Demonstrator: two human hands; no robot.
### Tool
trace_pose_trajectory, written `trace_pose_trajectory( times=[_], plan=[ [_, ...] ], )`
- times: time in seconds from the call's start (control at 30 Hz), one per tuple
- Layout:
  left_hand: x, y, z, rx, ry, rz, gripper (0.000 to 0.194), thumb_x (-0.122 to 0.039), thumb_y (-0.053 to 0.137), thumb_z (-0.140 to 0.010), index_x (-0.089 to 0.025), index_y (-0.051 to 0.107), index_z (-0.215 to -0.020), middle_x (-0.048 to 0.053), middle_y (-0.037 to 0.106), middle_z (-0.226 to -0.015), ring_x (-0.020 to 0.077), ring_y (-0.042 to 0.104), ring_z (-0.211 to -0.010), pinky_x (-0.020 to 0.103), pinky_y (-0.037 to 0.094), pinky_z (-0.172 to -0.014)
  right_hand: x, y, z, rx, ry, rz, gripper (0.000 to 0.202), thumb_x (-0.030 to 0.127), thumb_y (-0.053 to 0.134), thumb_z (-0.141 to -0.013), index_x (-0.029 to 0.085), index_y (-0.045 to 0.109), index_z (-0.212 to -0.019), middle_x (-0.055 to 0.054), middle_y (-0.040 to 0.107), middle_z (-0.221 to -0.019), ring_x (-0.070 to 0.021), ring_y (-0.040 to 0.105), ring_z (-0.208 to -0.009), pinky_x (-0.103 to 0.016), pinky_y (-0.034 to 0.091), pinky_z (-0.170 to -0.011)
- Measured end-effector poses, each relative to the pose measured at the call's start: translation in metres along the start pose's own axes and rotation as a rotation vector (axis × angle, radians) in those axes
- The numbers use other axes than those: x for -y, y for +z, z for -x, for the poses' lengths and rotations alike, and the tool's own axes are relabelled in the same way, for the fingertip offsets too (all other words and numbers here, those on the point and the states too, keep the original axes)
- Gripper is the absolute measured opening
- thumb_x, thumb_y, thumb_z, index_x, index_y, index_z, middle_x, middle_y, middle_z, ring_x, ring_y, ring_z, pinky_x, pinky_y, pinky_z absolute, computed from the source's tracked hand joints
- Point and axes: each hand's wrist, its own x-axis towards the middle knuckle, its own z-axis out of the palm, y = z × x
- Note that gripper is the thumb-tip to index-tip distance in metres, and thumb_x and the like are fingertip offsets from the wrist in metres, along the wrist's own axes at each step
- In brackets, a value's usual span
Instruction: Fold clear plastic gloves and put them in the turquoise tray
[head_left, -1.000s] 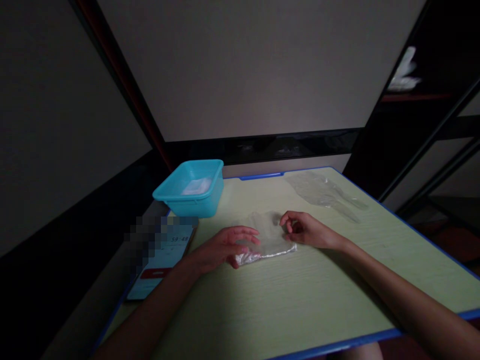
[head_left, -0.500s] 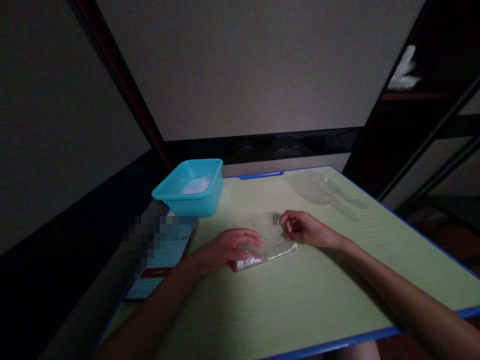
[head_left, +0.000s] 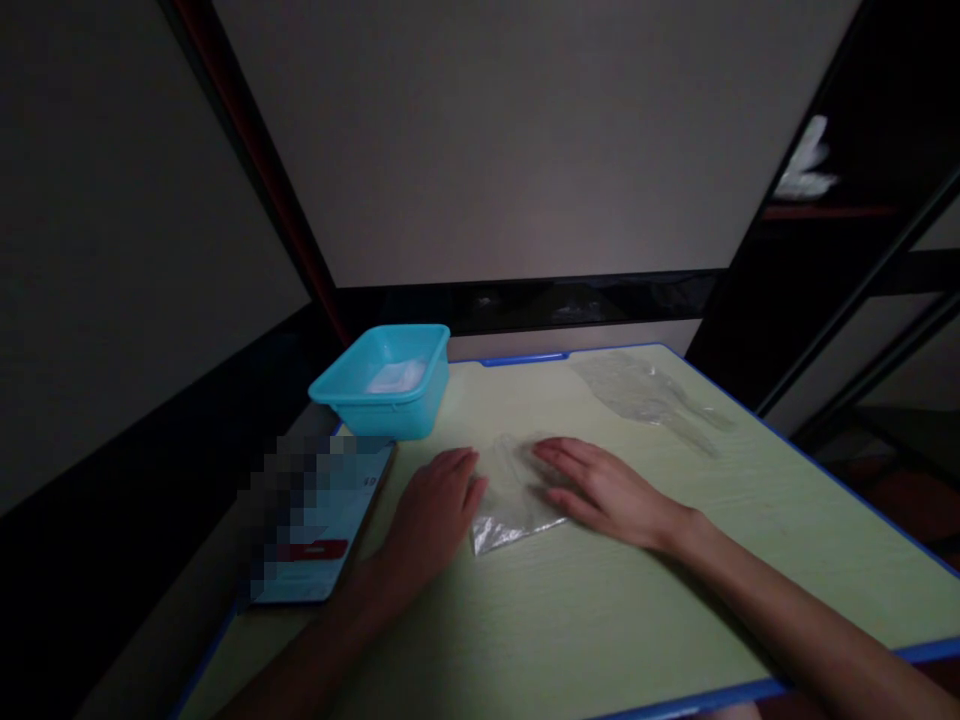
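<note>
A clear plastic bag [head_left: 510, 500], folded into a small flat shape, lies on the table between my hands. At its left edge is my left hand [head_left: 439, 505], fingers loosely bent and the thumb apart. My right hand [head_left: 607, 490] rests over the bag's right side, palm down with its fingers stretched out. Neither hand grips anything. Farther back on the right, a second clear plastic bag [head_left: 630, 388] is spread flat, its two handle strips pointing toward the right.
A turquoise plastic basket [head_left: 382, 412] holding something white stands at the table's back left corner. In front of it lies a tablet [head_left: 322, 520] with a lit screen, partly behind my left forearm. Blue edging [head_left: 525, 359] borders the table [head_left: 540, 620], with wall panels behind.
My left hand has drawn back to the bag's left edge. The right hand has moved left and flattened onto the bag, its fingers straightening from a curl.
</note>
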Motion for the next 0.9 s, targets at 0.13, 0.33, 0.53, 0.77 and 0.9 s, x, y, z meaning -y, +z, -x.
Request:
trace_pose_trajectory(
  times=[0.13, 0.33, 0.53, 0.77, 0.9],
  plan=[
    [-0.009, 0.009, 0.009, 0.141, 0.031, -0.13, 0.044, -0.03, 0.034, -0.086, -0.004, 0.046, -0.119, 0.021, 0.045, -0.128, 0.0284, 0.037, -0.121, 0.045, 0.029, -0.098, 0.008, 0.015, 0.003, 0.172, -0.076, 0.077, 0.061, 0.041, 0.037, -0.088, 0.01, 0.02, -0.137, -0.015, 0.021, -0.141, -0.0235, 0.019, -0.13, -0.042, 0.016, -0.106],
    [-0.005, 0.02, 0.009, 0.161, 0.083, -0.168, 0.055, -0.037, 0.033, -0.087, -0.001, 0.033, -0.128, 0.021, 0.028, -0.137, 0.0293, 0.021, -0.129, 0.05, 0.022, -0.101, 0.006, 0.028, 0.007, 0.222, -0.021, 0.087, 0.066, 0.047, 0.033, -0.088, 0.007, 0.015, -0.138, -0.016, 0.013, -0.142, -0.0238, 0.011, -0.131, -0.042, 0.014, -0.107],
    [-0.002, 0.021, 0.005, 0.214, 0.093, -0.141, 0.076, -0.051, 0.042, -0.079, 0.001, 0.025, -0.131, 0.023, 0.021, -0.14, 0.0301, 0.016, -0.13, 0.05, 0.018, -0.101, 0.006, 0.029, 0.008, 0.231, 0.021, 0.114, 0.069, 0.051, 0.031, -0.087, 0.006, 0.016, -0.137, -0.017, 0.013, -0.142, -0.0249, 0.011, -0.131, -0.041, 0.014, -0.107],
    [0.0, 0.022, 0.005, 0.197, 0.1, -0.124, 0.08, -0.055, 0.046, -0.075, -0.001, 0.027, -0.131, 0.022, 0.021, -0.14, 0.0321, 0.013, -0.13, 0.053, 0.016, -0.101, 0.008, 0.026, 0.007, 0.235, 0.019, 0.099, 0.07, 0.052, 0.033, -0.086, 0.007, 0.017, -0.138, -0.017, 0.013, -0.142, -0.0255, 0.011, -0.131, -0.043, 0.013, -0.107],
    [0.004, 0.021, 0.003, 0.118, 0.076, -0.124, 0.059, -0.042, 0.036, -0.085, -0.005, 0.03, -0.13, 0.02, 0.022, -0.141, 0.0291, 0.014, -0.13, 0.052, 0.017, -0.101, 0.009, 0.014, 0.003, 0.189, -0.082, 0.073, 0.065, 0.049, 0.038, -0.085, 0.014, 0.021, -0.137, -0.014, 0.022, -0.141, -0.0253, 0.018, -0.13, -0.047, 0.012, -0.105]
  ],
)
